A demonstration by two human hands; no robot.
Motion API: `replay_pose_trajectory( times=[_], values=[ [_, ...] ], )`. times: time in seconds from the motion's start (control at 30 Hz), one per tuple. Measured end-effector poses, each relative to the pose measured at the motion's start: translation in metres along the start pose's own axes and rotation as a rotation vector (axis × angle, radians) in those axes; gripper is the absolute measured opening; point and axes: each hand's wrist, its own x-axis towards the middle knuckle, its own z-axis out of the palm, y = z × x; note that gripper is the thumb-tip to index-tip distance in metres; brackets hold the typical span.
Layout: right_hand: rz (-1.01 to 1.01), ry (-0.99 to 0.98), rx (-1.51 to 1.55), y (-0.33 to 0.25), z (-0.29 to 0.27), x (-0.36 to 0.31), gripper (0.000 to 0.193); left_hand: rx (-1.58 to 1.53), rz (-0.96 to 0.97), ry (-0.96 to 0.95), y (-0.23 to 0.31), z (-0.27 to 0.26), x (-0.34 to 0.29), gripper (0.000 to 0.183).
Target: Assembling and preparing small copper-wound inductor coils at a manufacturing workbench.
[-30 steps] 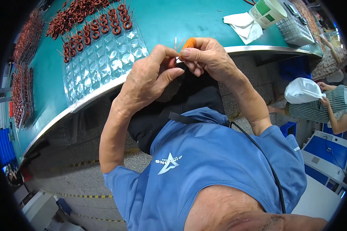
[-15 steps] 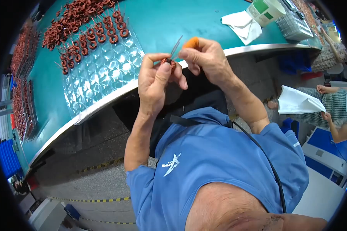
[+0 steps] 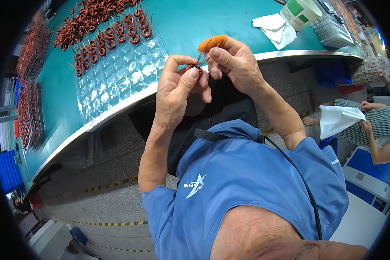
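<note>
Coil [image 3: 189, 67]: 1, upper middle of frame
Left fingers [image 3: 187, 81]: holding coil
Right fingers [image 3: 219, 56]: at wires [image 3: 200, 57], grip unclear
Tray [image 3: 122, 80]: 1, upper left
Cup [image 3: 305, 14]: 1, upper right, green label [image 3: 295, 8]
Shirt [image 3: 255, 182]: 1 white star [image 3: 198, 187], lettering [image 3: 188, 186]

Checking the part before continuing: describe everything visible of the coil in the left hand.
The coil is a small ring-like winding of reddish-brown wire, its thin ends reaching toward the right hand. The left hand pinches it near the table's edge. The thumb partly hides it; whether the right hand grips the ends is unclear.
</note>
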Motion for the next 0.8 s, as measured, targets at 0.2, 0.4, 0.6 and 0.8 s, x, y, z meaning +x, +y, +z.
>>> replay_pose_trajectory(
  times=[0.2,0.4,0.6,0.8],
  values=[
    [-0.242,0.176,-0.375,-0.004,0.006,-0.009,0.038,0.224,0.102,0.087,0.001,-0.002,0.000,0.017],
    [-0.250,0.122,-0.391,-0.001,0.020,0.004,0.032,0.567,0.174,0.120,-0.003,-0.004,0.003,0.016],
    [-0.273,0.034,-0.387,0.001,0.037,0.024,0.034,0.564,0.271,0.197,0.003,-0.022,-0.003,0.017],
    [-0.214,-0.118,-0.389,-0.005,0.070,0.057,0.033,0.619,0.376,0.293,0.019,-0.043,-0.011,0.021]
  ],
)
